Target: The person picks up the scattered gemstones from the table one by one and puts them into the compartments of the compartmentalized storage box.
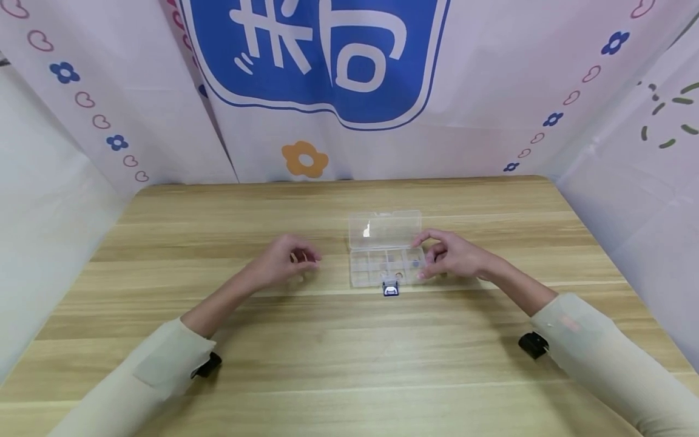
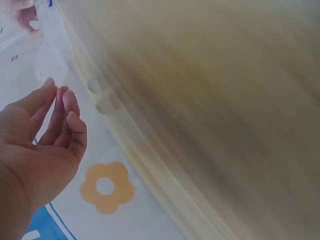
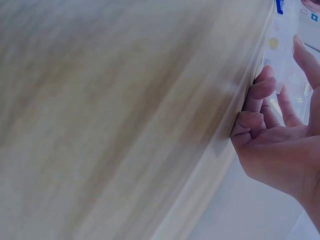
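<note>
A clear plastic compartment box (image 1: 377, 276) lies on the table, its transparent lid (image 1: 384, 230) raised at the back. One right-hand compartment holds a small bluish item (image 1: 415, 264); a small reddish-brown round item (image 1: 398, 275) shows near the front. At the front edge is a blue-edged clip (image 1: 390, 288). My right hand (image 1: 450, 255) holds the box's right end, thumb by the front corner and index finger by the hinge. To the left of the box, my left hand (image 1: 289, 261) hovers apart from it, fingers loosely curled, nothing seen in them.
Wooden tabletop (image 1: 327, 364) surrounds the box. Behind it hangs a white printed cloth (image 1: 464, 145), with more cloth at both sides. Faint clear round shapes (image 2: 100, 97) appear on the table near the left hand; their kind is unclear. Black devices (image 1: 532, 345) sit under both sleeves.
</note>
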Demonstrator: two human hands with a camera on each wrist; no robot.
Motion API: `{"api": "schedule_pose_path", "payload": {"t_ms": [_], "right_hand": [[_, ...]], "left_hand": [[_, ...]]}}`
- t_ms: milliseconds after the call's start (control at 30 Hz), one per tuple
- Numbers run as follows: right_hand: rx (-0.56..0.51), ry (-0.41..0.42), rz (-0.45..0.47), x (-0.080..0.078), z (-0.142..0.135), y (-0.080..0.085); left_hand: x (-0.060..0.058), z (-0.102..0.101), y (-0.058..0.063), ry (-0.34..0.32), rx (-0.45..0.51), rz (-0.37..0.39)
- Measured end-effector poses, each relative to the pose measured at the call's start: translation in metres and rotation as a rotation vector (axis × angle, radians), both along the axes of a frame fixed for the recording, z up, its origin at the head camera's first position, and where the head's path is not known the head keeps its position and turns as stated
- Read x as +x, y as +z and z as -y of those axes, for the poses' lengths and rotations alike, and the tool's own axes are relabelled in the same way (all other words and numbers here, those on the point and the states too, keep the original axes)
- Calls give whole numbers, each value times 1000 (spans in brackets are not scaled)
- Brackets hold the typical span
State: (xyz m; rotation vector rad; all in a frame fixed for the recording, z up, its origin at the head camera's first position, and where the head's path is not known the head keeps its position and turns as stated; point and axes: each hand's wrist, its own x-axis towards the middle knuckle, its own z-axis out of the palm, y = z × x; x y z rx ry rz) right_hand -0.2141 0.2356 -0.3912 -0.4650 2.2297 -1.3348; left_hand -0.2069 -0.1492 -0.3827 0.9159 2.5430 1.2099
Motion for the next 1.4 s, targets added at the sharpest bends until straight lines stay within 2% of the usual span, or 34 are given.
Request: {"api": "schedule_pose_path", "payload": {"t_ms": [167,433,667,867,1200,1400], "right_hand": [[-5,0,4,0,-1,-1],[1,7,-5,-1,0,-1],[11,6,-2,0,1,2],[21,2,3,0,0,2],[14,3,1,0,0,2],[12,3,7,0,0,1]], "left_hand": [[0,13,-3,-4,-31,-33],[2,21,-5,8,-89,-15],[4,20,-6,-13,-114,-25],[6,17,-3,-2,-143,-28],[5,17,-2,30,-148,28],[5,14,-3,24,-144,-13]]}}
